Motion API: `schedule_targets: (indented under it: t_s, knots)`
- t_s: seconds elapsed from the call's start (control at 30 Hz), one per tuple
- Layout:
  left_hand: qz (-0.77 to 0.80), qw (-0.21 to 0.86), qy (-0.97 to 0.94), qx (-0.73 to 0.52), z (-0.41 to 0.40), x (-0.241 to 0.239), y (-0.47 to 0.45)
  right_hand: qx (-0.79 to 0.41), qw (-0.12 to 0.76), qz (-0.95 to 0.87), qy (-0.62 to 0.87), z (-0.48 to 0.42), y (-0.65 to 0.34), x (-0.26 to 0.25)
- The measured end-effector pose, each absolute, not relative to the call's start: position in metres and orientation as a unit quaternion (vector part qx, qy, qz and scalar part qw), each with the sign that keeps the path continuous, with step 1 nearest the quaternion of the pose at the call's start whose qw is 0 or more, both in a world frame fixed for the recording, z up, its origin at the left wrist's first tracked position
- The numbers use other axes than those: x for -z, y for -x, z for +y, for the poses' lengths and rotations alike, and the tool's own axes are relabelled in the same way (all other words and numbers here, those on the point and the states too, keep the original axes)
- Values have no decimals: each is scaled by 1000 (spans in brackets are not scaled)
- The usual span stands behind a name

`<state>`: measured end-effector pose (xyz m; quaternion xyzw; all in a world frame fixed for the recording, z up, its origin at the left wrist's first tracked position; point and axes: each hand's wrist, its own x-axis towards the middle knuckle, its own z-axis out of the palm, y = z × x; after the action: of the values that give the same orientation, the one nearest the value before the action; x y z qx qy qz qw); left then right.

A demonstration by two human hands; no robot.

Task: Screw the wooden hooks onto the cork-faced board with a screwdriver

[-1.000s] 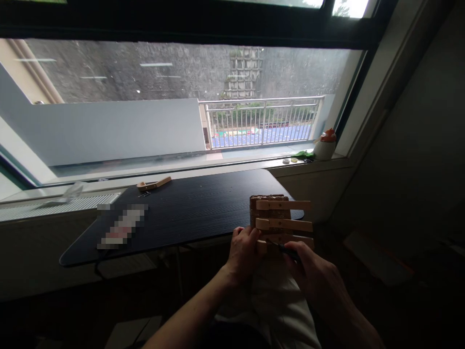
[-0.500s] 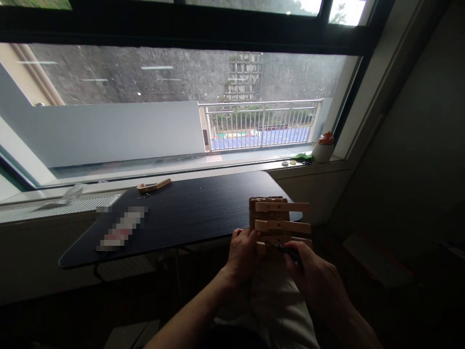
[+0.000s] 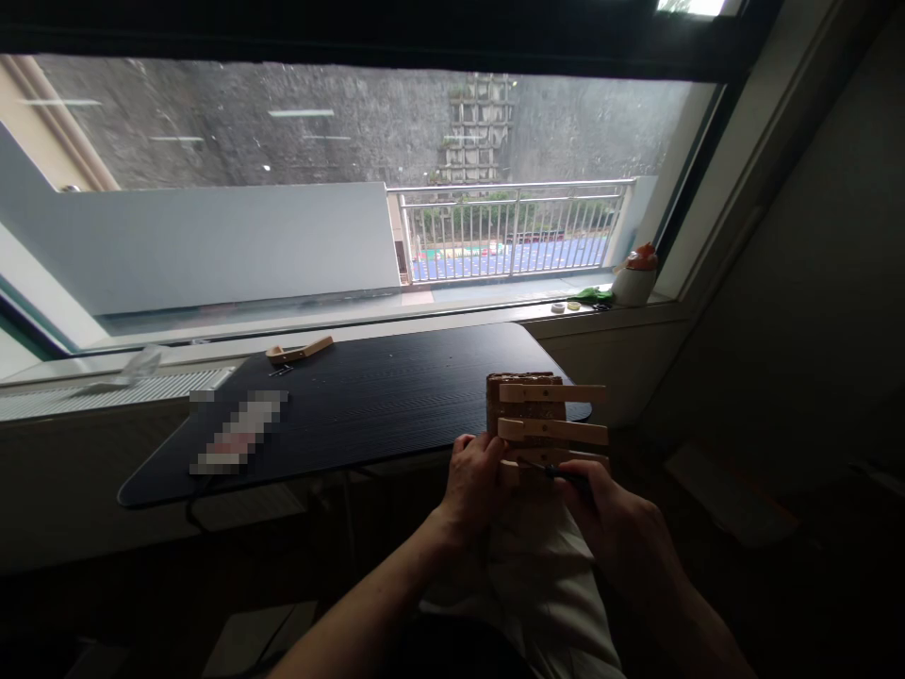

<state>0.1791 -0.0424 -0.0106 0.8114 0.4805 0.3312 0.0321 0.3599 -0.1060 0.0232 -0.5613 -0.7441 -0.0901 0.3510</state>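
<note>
My left hand (image 3: 475,476) is closed at the lower left of a brown, rough-looking block (image 3: 527,409), its fingers around the curved end of the lowest wooden hook (image 3: 576,455). Two more pale wooden hooks, an upper one (image 3: 558,393) and a middle one (image 3: 566,433), lie across the block with their straight ends sticking out to the right. My right hand (image 3: 608,505) grips the dark handle of a screwdriver (image 3: 560,472). Its thin shaft points left at the lowest hook; whether the tip sits on a screw is too dark to tell. The block's lower part is in shadow above my lap.
A black table (image 3: 382,396) stands ahead. On its far left lie another wooden hook (image 3: 301,350), a few small screws (image 3: 281,372) and a blurred-out packet (image 3: 240,434). A white bottle with an orange top (image 3: 634,278) stands on the windowsill, beside small tape rolls (image 3: 566,306).
The view has tilted slightly downward. The screwdriver lies a little flatter against the lowest hook. Both hands keep their hold.
</note>
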Motion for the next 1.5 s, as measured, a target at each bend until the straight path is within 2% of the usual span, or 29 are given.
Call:
schedule_targets:
  t_s: [0.17,0.5,0.83,1.23,1.5]
  knots:
    - [475,35,-813,-335,-44,7,-179,98,338,-746,565,-108,-359,-26]
    - [472,47,-814,-335,-42,12,-178,114,343,-802,476,-107,-359,-27]
    - [474,28,-813,-337,-43,9,-180,66,367,-746,551,-106,-359,-18]
    - [469,31,-810,-350,-42,12,-179,102,335,-814,464,-108,-353,-22]
    - [473,43,-813,-337,-44,7,-178,54,351,-775,523,-107,-353,-20]
